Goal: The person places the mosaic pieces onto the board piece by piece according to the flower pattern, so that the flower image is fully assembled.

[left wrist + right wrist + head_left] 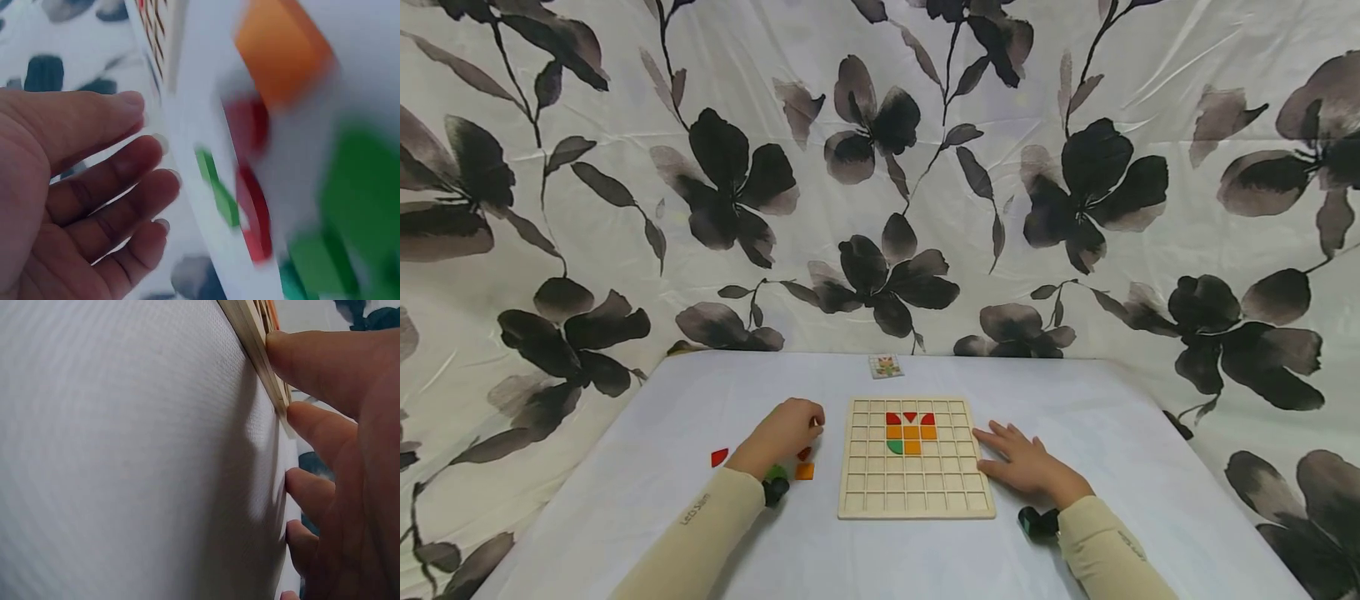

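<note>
My left hand (782, 433) hovers over the left part of the table, its fingers loosely bent. In the left wrist view the thumb and fingertips (150, 150) stand apart, and no piece shows between them. Below and beside it lie an orange square (805, 472), red pieces (253, 206) and green pieces (359, 194), partly hidden by the wrist in the head view. My right hand (1026, 462) spreads its fingers at the right edge of a wooden grid board (865, 505), thumb and index finger touching the rim. Red, orange and green pieces (912, 433) fill several upper-middle cells.
A small pattern card (886, 367) with a coloured picture lies near the table's back edge. One red piece (720, 457) sits apart at the far left. The white table (925, 558) ends at a floral curtain (880, 167) behind.
</note>
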Tool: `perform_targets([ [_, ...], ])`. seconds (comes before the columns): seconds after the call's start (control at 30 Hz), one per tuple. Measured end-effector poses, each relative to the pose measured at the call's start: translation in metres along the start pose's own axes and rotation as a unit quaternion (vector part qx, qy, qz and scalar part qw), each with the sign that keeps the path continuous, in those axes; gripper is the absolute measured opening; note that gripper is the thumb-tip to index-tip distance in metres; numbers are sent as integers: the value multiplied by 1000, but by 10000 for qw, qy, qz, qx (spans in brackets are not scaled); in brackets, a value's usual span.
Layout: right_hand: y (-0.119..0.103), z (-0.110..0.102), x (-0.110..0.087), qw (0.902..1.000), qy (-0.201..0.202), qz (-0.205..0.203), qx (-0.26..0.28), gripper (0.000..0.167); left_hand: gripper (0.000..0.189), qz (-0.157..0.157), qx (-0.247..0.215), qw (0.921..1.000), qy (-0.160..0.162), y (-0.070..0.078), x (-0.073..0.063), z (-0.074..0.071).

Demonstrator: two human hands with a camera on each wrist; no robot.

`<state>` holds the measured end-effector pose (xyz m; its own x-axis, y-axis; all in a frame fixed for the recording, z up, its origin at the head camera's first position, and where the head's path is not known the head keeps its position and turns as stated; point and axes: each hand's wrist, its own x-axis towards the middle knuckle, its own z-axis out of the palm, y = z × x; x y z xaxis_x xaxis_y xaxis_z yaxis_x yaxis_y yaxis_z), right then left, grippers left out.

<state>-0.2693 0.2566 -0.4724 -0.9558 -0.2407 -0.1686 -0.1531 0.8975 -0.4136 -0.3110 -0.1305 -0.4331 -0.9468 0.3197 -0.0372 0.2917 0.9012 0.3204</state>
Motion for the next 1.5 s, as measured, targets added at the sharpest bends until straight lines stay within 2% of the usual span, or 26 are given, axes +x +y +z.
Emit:
perform_targets([
  [0.07,0,0,0,10000,-11,-8,23,61,13,-79,104,9999,-34,-14,-6,-7],
  [0.17,0,0,0,10000,-27,4,31,61,12,-33,278,9996,-82,-34,-17,-16],
  [0.23,0,0,0,10000,-32,1,18,61,14,-96,281,9993,-224,-45,-24,-21],
  [0.33,2,1,1,10000,-16,-7,20,61,24,-387,97,9977,-549,-58,-32,-24],
  [0.47,5,3,0,10000,10,-1,41,61,30,-694,-4,9935,-899,-69,-35,-22],
  [0.63,7,3,1,10000,3,-9,36,61,22,-555,100,9943,-905,-77,-32,-19],
  [0.83,5,2,2,10000,-16,-34,-51,61,10,-480,-7,9971,-587,-85,-30,-17],
  [1.0,2,-1,2,10000,-26,-46,-37,62,10,-416,-72,9982,-419,-89,-30,-19],
  [1.13,0,-3,0,10000,-33,-24,-17,62,15,-333,-217,9987,-325,-85,-29,-23],
  [1.37,-1,-2,-1,10000,5,-37,10,61,19,-1,-727,9973,-85,-68,-24,-25],
  [1.5,2,0,1,10000,17,-19,-23,61,16,-52,-1108,9938,-100,-55,-15,-19],
])
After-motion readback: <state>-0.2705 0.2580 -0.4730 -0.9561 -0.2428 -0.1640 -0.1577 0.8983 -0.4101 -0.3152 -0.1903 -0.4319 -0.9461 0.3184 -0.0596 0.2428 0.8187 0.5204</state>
